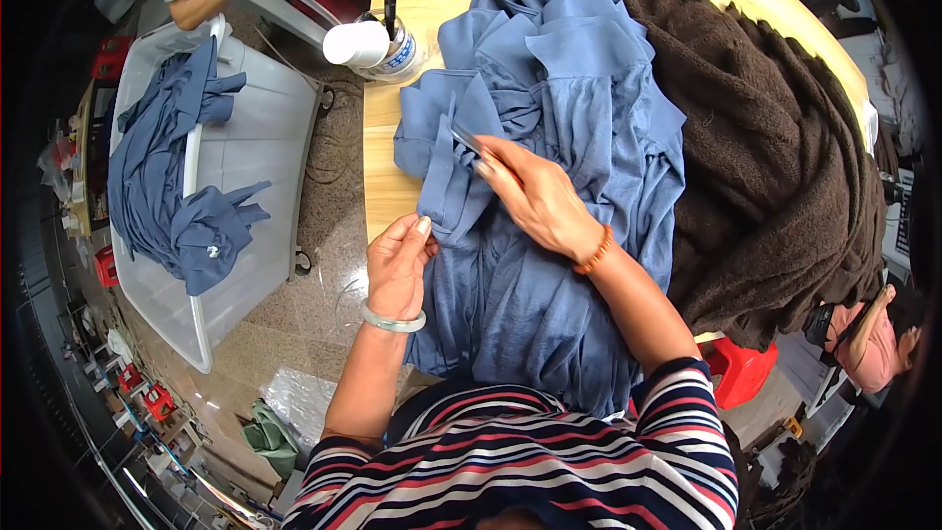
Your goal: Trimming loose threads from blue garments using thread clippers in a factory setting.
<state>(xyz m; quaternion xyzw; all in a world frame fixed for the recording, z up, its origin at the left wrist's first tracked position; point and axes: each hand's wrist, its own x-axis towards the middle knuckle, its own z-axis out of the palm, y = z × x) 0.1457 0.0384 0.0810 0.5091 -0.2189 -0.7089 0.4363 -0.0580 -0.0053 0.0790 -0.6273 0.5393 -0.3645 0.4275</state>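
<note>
A blue garment [569,137] lies bunched on the wooden table [432,15] and hangs over its near edge. My left hand [397,260] pinches a fold of the blue cloth at the table's edge. My right hand [535,196] rests on the garment and holds a small metal tool [465,141], likely thread snips, with its tip against the cloth. A pale bangle sits on my left wrist and an orange bead bracelet on my right.
A dark brown fuzzy fabric [775,137] covers the table's right side. A white cup and jar [378,44] stand at the far left of the table. A white bin [245,147] on the left holds more blue garments [167,186]. Another person's arm [211,0] shows at top left, and a red stool [741,368] at lower right.
</note>
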